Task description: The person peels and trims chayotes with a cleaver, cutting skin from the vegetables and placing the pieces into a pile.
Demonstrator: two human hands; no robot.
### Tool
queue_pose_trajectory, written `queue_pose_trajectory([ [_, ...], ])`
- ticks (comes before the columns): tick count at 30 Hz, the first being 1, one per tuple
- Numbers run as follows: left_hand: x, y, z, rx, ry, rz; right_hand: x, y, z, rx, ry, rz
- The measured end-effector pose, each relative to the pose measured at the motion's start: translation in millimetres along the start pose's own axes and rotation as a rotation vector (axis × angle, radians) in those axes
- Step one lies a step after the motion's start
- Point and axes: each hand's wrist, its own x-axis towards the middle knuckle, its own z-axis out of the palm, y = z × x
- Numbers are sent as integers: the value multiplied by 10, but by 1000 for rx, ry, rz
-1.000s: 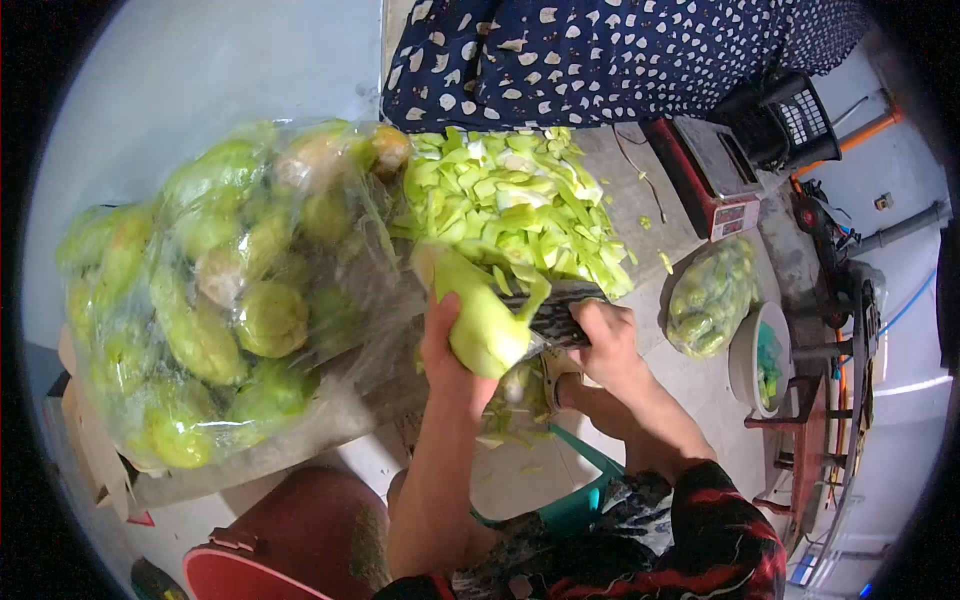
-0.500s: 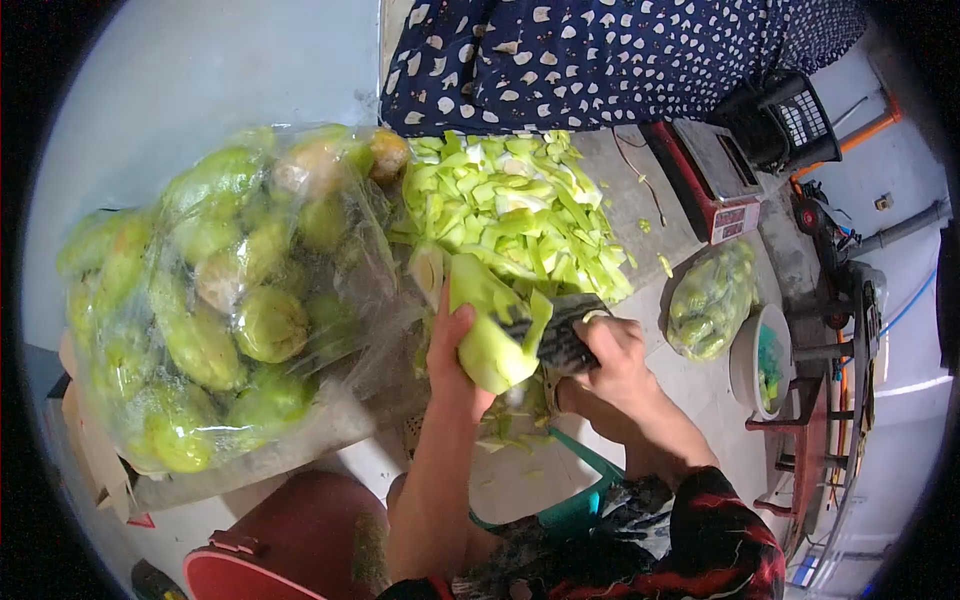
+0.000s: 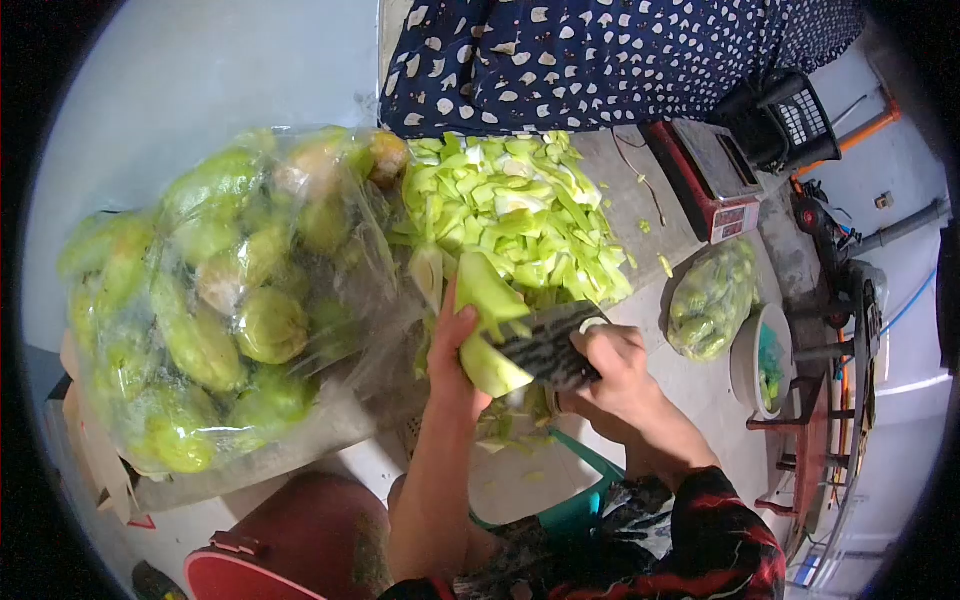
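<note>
My left hand [image 3: 452, 365] is closed around a pale green papaya [image 3: 488, 300], held at a slant above the front of the slab. In my right hand [image 3: 612, 365] is a cleaver [image 3: 552, 345] with a broad, dark, streaked blade. Its blade lies against the papaya's right side and hides part of it. Just beyond my hands spreads a heap of light green slices [image 3: 510, 205], some showing white. To the left, a large clear plastic bag [image 3: 370, 270] holds several whole green papayas [image 3: 270, 325], a few with yellowish patches.
A red weighing scale [image 3: 700, 180] stands right of the slices. Farther right on the floor are a filled plastic bag [image 3: 712, 300] and a white bucket [image 3: 745, 360]. A red bin [image 3: 300, 540] stands below the slab at lower left. Dark patterned cloth [image 3: 560, 65] hangs behind.
The cleaver has turned so more of its blade's flat side shows. A raised strip at the papaya's right side no longer shows there. My left hand stays nearly in place.
</note>
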Motion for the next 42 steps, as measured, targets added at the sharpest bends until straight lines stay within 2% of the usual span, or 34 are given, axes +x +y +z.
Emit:
queue_pose_trajectory([
  [4, 9, -5, -4, 67, 17, 22, 26, -115, -96, 23, -31, -60],
  [7, -38, 30, 56, 65, 2, -17, -18, 106, 48, -72, -109, 125],
  [10, -45, 78, 128, 124, -70, 30, -63, 146, 55, -43, -103, 141],
  [12, -63, 89, 160, 146, -55, 21, -40, 22, -51, -50, -99, 121],
  [14, -41, 91, 185, 158, -54, 34, 43, -103, -148, 36, -67, -13],
  [16, -50, 92, 212, 136, -69, 23, -5, -33, -86, 83, -61, -13],
  [19, -45, 64, 195, 140, -139, -50, -22, 264, 145, -95, -51, 175],
  [24, -61, 70, 169, 134, -196, -120, -56, 181, 49, -65, -8, 165],
  [26, -29, 57, 104, 117, -127, -27, -35, -6, -136, -39, -156, 102],
  [28, -42, 73, 71, 102, -38, -56, 39, -143, -184, 72, -108, 62],
  [30, -15, 30, 10, 78, -140, -19, -5, -66, -136, -58, -140, 62],
  [32, -51, -4, 68, 179, -167, -98, 0, 268, 136, -170, -148, 286],
  [34, -105, -18, 155, 182, -221, -166, 21, 426, 196, -168, -126, 380],
  [38, -74, 18, 156, 144, -158, -146, -62, 253, 77, -92, -72, 332],
  [40, -48, 74, 127, 104, -148, -150, -31, 45, -90, -39, -120, 189],
  [42, -27, 51, 55, 80, -111, -60, 15, -110, -168, 33, -87, 88],
])
